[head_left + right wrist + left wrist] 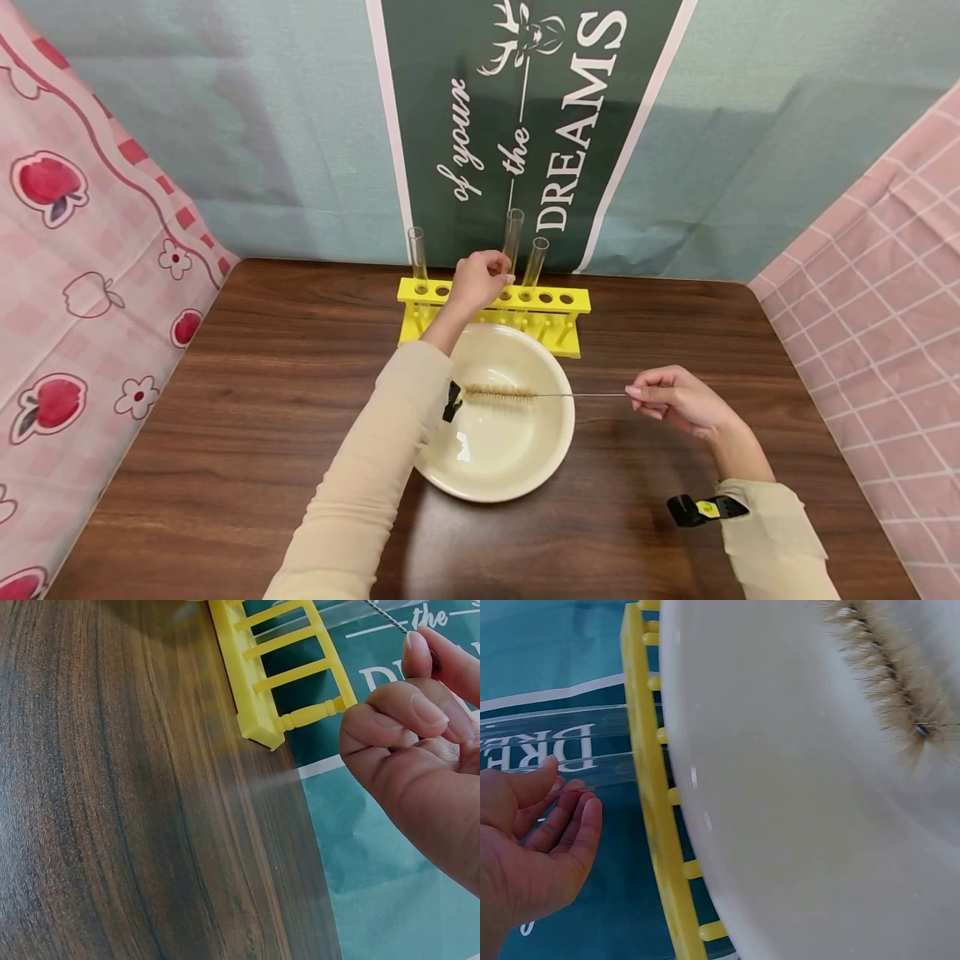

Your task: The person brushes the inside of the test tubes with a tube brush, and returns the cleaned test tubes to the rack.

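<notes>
In the head view my left hand (480,279) reaches over the bowl to the yellow rack. Its thumb and fingers pinch a clear test tube (513,229), which stands up from the rack; the left wrist view has the thumb (536,782) overlapping the glass. My right hand (686,402) pinches the thin wire handle of a test tube brush (501,393) between thumb and forefinger. The brush lies level, its tan bristles over the cream bowl (491,492). Two other test tubes stand in the rack, one to the left (417,254) and one just right (536,262) of the pinched tube.
The yellow test tube rack (581,302) stands at the table's back, close behind the bowl. Behind it hangs a dark green printed panel (480,50) on a blue cloth. Patterned pink cloths border both sides of the brown wooden table (247,400).
</notes>
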